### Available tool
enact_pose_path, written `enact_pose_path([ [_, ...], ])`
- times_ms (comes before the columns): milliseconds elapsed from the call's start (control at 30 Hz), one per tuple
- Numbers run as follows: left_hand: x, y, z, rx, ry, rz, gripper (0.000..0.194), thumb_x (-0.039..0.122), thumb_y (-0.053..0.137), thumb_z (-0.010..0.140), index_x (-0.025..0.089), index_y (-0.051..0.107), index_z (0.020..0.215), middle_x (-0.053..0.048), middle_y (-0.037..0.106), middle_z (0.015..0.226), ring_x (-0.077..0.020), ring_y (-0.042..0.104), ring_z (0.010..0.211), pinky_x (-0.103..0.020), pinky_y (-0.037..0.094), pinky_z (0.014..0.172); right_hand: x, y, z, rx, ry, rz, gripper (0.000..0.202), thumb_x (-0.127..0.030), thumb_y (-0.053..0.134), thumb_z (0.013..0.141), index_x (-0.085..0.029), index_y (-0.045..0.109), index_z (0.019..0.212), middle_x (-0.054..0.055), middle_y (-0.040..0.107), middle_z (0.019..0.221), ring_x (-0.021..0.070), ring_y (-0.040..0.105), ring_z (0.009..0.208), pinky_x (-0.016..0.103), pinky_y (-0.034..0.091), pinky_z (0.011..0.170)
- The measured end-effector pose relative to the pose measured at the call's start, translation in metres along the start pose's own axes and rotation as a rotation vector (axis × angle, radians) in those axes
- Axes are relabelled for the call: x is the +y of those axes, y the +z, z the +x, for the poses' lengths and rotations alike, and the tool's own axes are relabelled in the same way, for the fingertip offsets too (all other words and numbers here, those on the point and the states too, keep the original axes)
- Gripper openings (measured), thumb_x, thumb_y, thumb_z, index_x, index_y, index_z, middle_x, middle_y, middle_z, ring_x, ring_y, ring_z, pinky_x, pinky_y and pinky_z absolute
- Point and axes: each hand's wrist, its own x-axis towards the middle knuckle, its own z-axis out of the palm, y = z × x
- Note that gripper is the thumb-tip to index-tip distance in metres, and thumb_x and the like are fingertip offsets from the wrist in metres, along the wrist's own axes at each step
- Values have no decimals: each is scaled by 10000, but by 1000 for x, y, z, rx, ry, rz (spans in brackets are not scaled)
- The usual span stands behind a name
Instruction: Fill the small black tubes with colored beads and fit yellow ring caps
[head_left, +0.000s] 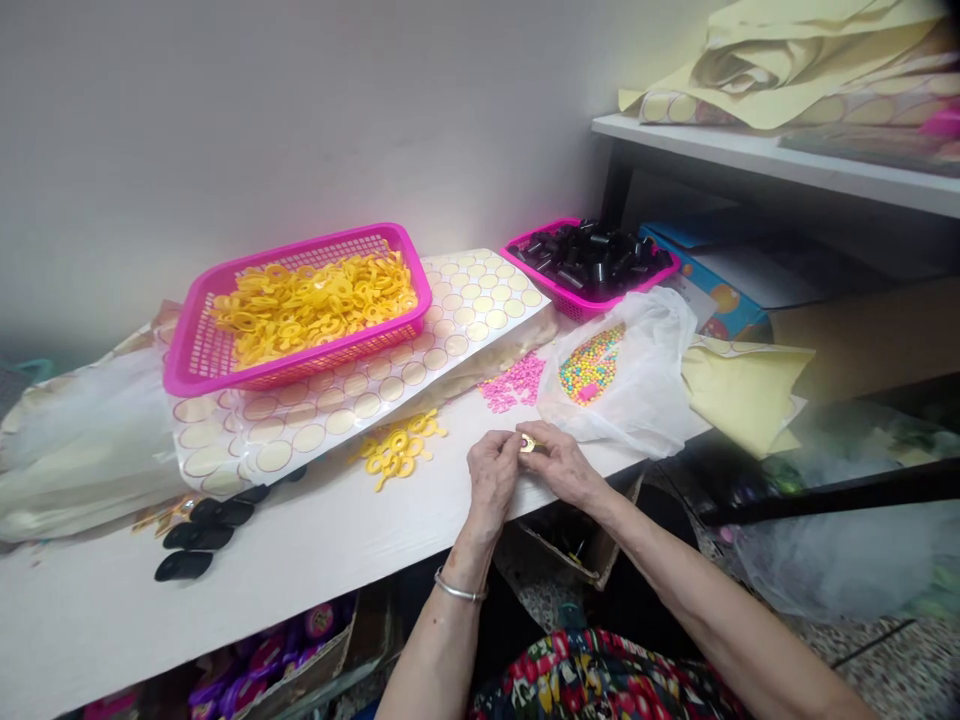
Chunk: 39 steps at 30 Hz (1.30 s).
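My left hand (493,470) and my right hand (561,464) meet just above the front edge of the white table. Between their fingertips is a small gold-yellow piece (529,443) with a dark pinkish spot on it; its exact kind is too small to make out. Both hands have their fingers closed around it. Left of them lies a loose pile of yellow ring-shaped plastic pieces (401,448) with short stems. Beyond the hands are small pink pieces (513,384) and a white plastic bag (651,385) holding multicoloured beads (589,368).
A pink basket (300,376) of yellow ring pieces stands on sticker sheets (465,310). Farther back, another pink basket (574,306) holds black plastic parts. Black pieces (196,537) lie at left. A shelf (787,165) juts out at right. Boxes with purple items (270,655) sit below the table.
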Motion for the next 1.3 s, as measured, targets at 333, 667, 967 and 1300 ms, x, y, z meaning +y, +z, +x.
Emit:
enact_pose_path([
  [333,-2,2,0,-3,8,-46,245,367,577,722,156,692,770,-49,676,774,-163,583,748,-267,435,719,1,5,7,84,129,13,230,-251,456,811,-171,653,722,32,624,727,156,567,729,295,444,724],
  [667,6,9,-1,-49,-262,-316,253,350,615,662,112,645,740,32,520,481,-52,380,392,-179,275,382,3,9,9,94,346,76,245,-319,479,774,-158,637,679,20,588,626,134,523,568,260,415,553],
  [967,-7,5,2,-107,-280,-350,307,374,661,628,80,668,718,5,536,475,-58,416,394,-176,286,371,0,9,6,44,556,354,270,-414,538,711,-148,579,694,-52,458,391,69,371,310,186,255,320],
  [1300,-4,-6,-7,-320,3,-232,455,301,743,568,132,638,977,-12,629,761,-94,522,610,-210,422,581,-3,9,-2,137,475,419,321,-459,590,693,-141,567,655,-59,459,403,53,343,308,190,221,329],
])
